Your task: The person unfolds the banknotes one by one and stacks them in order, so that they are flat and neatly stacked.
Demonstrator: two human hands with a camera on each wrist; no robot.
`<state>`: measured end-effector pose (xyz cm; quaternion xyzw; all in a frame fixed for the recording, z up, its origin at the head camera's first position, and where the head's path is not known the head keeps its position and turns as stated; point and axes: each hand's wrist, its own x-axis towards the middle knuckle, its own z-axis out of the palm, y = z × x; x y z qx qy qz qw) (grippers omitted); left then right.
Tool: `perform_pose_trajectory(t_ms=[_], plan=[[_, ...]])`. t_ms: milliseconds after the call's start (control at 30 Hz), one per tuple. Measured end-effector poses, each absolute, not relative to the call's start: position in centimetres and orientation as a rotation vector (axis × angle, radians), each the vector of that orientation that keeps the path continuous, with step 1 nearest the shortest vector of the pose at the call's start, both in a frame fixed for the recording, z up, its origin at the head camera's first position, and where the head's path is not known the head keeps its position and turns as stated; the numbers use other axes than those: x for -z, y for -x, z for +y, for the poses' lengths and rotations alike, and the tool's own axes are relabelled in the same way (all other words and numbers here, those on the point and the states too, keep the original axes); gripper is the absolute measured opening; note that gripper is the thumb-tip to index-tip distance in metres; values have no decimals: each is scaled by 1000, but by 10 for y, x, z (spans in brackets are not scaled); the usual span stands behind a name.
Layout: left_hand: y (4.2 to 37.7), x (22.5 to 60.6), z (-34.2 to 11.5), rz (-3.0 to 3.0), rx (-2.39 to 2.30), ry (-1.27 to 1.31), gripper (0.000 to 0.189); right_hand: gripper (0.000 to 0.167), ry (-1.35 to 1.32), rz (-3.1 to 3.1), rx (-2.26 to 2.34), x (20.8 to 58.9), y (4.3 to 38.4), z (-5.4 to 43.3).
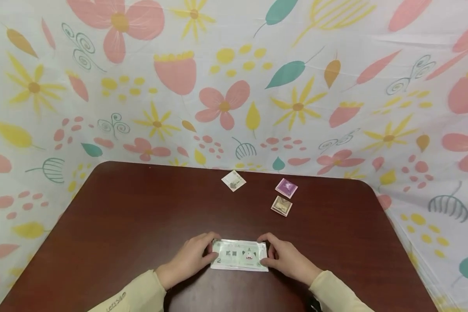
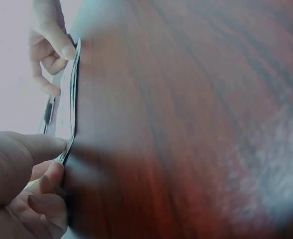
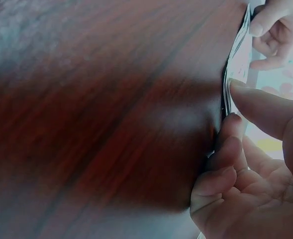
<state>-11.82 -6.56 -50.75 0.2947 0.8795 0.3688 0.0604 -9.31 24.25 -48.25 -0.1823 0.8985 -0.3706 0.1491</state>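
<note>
A thin stack of pale green play banknotes (image 1: 238, 255), printed with a 2 and a cartoon face, lies level near the table's front edge. My left hand (image 1: 190, 258) pinches its left end, thumb on top and fingers beneath. At the right end my right hand (image 1: 290, 260) grips it the same way. Several layered edges of the notes (image 2: 72, 109) show in the left wrist view, close over the table. From the right wrist, the thumb (image 3: 258, 107) presses on the top face while the fingers curl under the near end.
Toward the back of the dark red-brown table (image 1: 140, 208) lies a pale folded note (image 1: 233, 180). Right of it are a purple folded note (image 1: 286, 188) and a brown folded note (image 1: 281, 206). A flower-print cloth (image 1: 226, 143) hangs right behind the table.
</note>
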Motion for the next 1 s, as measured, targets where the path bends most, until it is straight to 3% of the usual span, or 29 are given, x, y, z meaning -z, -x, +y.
perform_pose_trajectory(t_ms=[1000], plan=[[120,505,-65,2689,-1022,-914,31,42,542,2607,1057,484,98,243]])
